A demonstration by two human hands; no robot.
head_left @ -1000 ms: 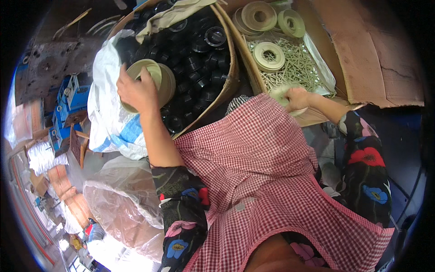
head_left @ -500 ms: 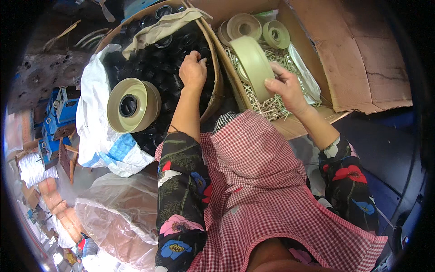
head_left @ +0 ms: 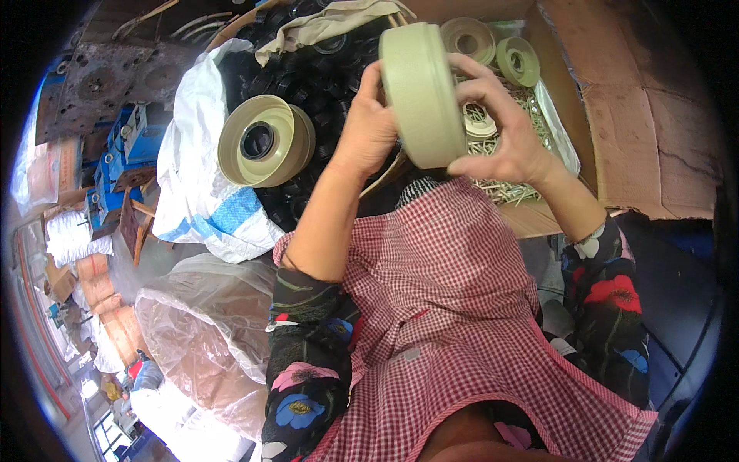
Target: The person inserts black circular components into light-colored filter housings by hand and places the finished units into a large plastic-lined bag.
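Up close, much is hidden: the pale green spool (head_left: 419,92) covers the left hand's (head_left: 368,131) fingertips and part of the right palm, so how the left fingers sit on its far side cannot be told. Picture rim is dark and bent; the cardboard box (head_left: 623,131) is cut off at the right edge.

Both forearms raised from a red checked apron (head_left: 446,308), elbows bent. Left hand flat against the spool's left face, thumb up along the rim. Right hand (head_left: 504,138) cupped on the other face, fingers (head_left: 481,88) spread and curled over the edge, thumb pressing low.

Spool held edge-on, clear of everything, above the gap between the two containers; broad smooth rim, dull cream-green.

Second spool (head_left: 265,141) lies on its side on black round parts (head_left: 315,77) in a tub lined with a white sack (head_left: 204,192). Two smaller spools (head_left: 493,46) sit in the box on what looks like pale shredded filling (head_left: 523,185).
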